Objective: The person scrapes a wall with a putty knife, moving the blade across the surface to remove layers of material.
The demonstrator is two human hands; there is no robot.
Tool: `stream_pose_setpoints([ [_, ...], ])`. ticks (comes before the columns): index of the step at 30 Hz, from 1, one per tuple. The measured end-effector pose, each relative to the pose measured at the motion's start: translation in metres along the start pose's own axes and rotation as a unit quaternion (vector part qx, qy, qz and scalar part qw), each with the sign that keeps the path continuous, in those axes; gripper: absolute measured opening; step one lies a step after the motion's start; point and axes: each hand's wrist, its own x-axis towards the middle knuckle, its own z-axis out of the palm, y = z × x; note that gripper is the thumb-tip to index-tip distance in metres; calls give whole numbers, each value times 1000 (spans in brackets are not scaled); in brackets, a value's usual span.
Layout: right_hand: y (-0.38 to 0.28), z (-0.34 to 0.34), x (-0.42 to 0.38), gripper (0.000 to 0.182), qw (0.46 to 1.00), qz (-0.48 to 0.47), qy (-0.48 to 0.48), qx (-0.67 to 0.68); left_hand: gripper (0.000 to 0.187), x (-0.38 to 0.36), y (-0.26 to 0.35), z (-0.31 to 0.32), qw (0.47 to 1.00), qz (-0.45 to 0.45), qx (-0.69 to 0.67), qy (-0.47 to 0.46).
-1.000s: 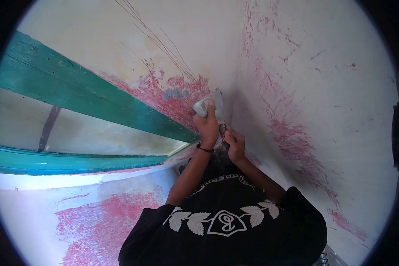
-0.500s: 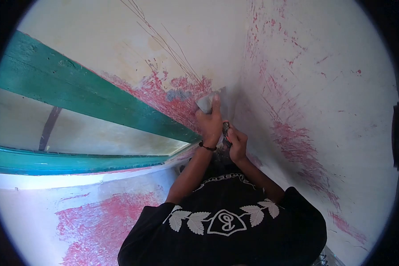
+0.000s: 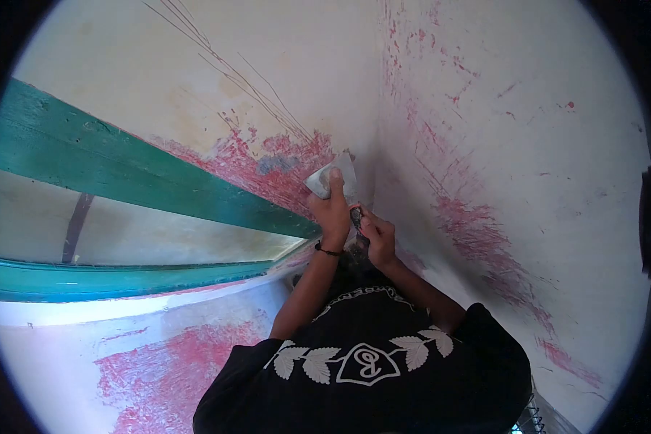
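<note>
My right hand (image 3: 380,235) is wrapped round the dark handle of a putty knife (image 3: 346,189), which has a red ring near its top. My left hand (image 3: 330,215), with a dark bracelet at the wrist, grips the broad pale blade, thumb laid flat on its face and the other fingers mostly hidden behind. The blade's edge is close to the wall (image 3: 296,87) near the corner, beside a red, scraped-looking patch (image 3: 267,181) with a grey spot in it.
A green wooden beam (image 3: 145,163) slants from the left toward my wrists. Below it runs a blue-green strip (image 3: 123,281). On the right stands another wall (image 3: 550,166) with red streaks. Thin branching cracks (image 3: 231,72) run above the patch.
The blade has turned and shows more of its broad face. Both hands have shifted left and slightly down in the view, while the wall has shifted left as well.
</note>
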Motion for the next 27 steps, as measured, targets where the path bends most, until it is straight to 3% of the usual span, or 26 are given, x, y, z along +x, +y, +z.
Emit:
stream_pose_setpoints([
  [5, 0, 8, 8, 46, 999, -13, 26, 26, 33, 6, 9, 4, 1000, 8, 24, -8],
  [8, -20, 3, 17, 46, 1000, 9, 14, 21, 35, 5, 46, 21, 997, 60, 46, 3],
  [11, -24, 0, 26, 47, 1000, -1, 21, 19, 34, 11, 45, 25, 998, 35, 30, -38],
  [20, -6, 2, 2, 47, 997, 61, 5, 36, 35, 0, 8, 7, 998, 63, 24, 16],
  [27, -4, 6, -1, 47, 995, 88, -3, 55, 35, 1, 10, 0, 999, 14, 38, 16],
])
